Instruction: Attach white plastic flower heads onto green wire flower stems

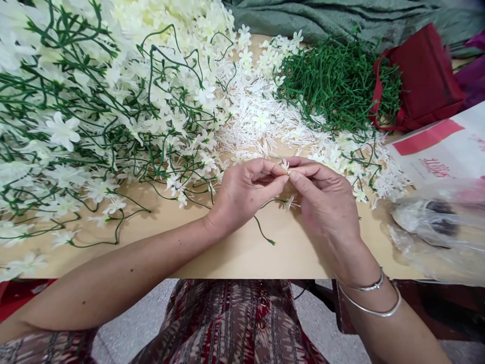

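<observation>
I have the small white flower [285,165] near the middle of my view, raised a little over the pale tabletop [235,258]; its petals show just above the meeting fingertips. The left hand [242,189] comes in from the flower's 8 o'clock, thumb and forefinger closed in a fine pinch at its base; the right hand [329,197] reaches in from 4 o'clock and pinches at the same spot, leaving hardly any opening that I can make out; the fingers hide just where each one grips.

At 6 o'clock, close under the hands, I see a loose blossom [291,202] with thin white strands; a bent green stem [265,234] lies between 6 and 7. Two silver bangles [373,311] circle the right wrist, toward 5.

From 9 round to 11 spreads a big pile of white flowers [62,130] on green stems; at 11, nearer in, lies a bed of white strands [252,106]; at 1 sits a heap of green stems [322,83], with a dark green cloth [322,17] beyond. I find a red bag [428,76] at 2; a white printed bag [462,129] at 3; clear plastic [417,247] toward 4.
</observation>
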A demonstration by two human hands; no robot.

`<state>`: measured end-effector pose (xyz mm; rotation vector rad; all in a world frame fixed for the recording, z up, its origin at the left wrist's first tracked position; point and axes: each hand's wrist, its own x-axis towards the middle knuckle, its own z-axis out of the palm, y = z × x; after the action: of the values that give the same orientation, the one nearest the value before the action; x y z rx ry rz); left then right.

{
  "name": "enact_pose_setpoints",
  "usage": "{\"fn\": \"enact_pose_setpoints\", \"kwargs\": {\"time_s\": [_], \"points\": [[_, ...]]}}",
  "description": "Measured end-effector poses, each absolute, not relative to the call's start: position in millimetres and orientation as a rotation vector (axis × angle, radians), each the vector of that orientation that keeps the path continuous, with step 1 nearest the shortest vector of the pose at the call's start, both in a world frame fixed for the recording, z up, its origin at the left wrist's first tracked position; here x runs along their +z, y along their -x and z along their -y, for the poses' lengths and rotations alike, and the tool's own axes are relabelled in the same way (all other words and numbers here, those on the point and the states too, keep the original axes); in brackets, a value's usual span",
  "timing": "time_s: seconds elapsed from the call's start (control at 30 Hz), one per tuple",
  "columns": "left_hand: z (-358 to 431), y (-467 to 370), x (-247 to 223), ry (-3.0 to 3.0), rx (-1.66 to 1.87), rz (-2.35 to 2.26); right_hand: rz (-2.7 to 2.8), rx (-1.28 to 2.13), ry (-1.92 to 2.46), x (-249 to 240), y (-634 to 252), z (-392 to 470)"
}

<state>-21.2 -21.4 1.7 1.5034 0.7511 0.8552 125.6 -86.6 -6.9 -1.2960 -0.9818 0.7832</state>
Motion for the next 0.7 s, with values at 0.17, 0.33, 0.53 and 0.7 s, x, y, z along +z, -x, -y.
{"fn": "enact_pose_setpoints", "kwargs": {"time_s": [0.17,0.33,0.53,0.7], "points": [[20.4,22.3,1.9,-1.594,0.919,-0.782,0.964,0.800,1.278,-8.3,-125.9,85.5],[17.1,24.8,6.4,-1.747,0.948,-0.767,0.963,0.840,1.274,-6.2,-126.6,87.6],[16.0,25.3,7.9,-1.730,0.938,-0.755,1.048,0.727,1.312,-0.8,-125.4,89.5],[16.4,23.9,6.0,-1.601,0.892,-0.735,1.082,0.645,1.337,3.4,-122.3,90.7]]}}
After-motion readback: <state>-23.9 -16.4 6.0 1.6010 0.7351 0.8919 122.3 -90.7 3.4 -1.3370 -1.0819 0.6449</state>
